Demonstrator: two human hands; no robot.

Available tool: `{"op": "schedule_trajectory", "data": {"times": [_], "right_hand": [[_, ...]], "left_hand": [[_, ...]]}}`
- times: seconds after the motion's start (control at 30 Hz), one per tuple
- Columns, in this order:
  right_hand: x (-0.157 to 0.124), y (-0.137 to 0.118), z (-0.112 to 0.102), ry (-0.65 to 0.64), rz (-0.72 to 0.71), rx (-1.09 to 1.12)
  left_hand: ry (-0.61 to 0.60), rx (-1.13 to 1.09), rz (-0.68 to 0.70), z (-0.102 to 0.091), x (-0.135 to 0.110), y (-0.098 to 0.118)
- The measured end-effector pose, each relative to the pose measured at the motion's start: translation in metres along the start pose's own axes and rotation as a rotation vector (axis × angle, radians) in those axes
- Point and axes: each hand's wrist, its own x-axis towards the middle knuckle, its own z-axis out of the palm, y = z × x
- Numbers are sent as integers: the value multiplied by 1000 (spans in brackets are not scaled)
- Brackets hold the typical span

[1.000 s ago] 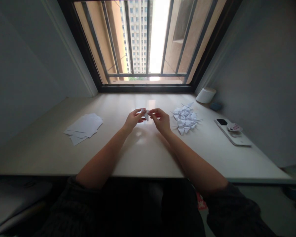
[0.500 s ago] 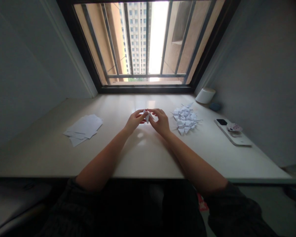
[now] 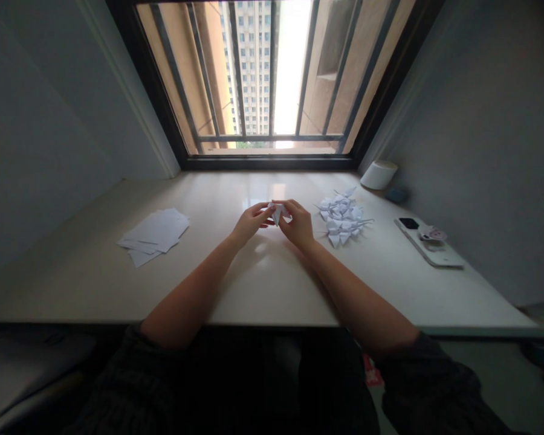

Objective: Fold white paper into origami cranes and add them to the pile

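Note:
A small folded white paper piece (image 3: pixel 278 212) is pinched between both hands just above the middle of the pale table (image 3: pixel 263 284). My left hand (image 3: pixel 250 222) grips its left side with fingertips closed. My right hand (image 3: pixel 297 222) closes on its right side, fingers curled over it. To the right of my right hand lies a heap of several finished folded paper shapes (image 3: pixel 342 216). A loose stack of flat white sheets (image 3: pixel 154 235) rests on the table to the left.
A white phone with a small patterned object on it (image 3: pixel 428 240) lies at the right. A white round container (image 3: pixel 378 174) and a small blue-grey item (image 3: pixel 396 194) stand at the back right. A barred window (image 3: pixel 272 84) rises behind the table.
Both hands have shifted slightly right and closed in on the folded paper piece, turning it between the fingertips. Nothing else on the table has moved.

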Motion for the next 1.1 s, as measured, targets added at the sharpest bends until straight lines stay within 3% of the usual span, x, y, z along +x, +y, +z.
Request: {"op": "schedule_trajectory", "data": {"times": [0.2,0.8,1.1], "right_hand": [[0,0,-1,-7,98,-93],[-1,3,-1,-99,53,-177],[1,13,2,-72,151,-127]], "left_hand": [[-20,70,27,1,0,-2],[-30,134,101,0,2,-7],[-66,116,110,-6,4,-10]]}}
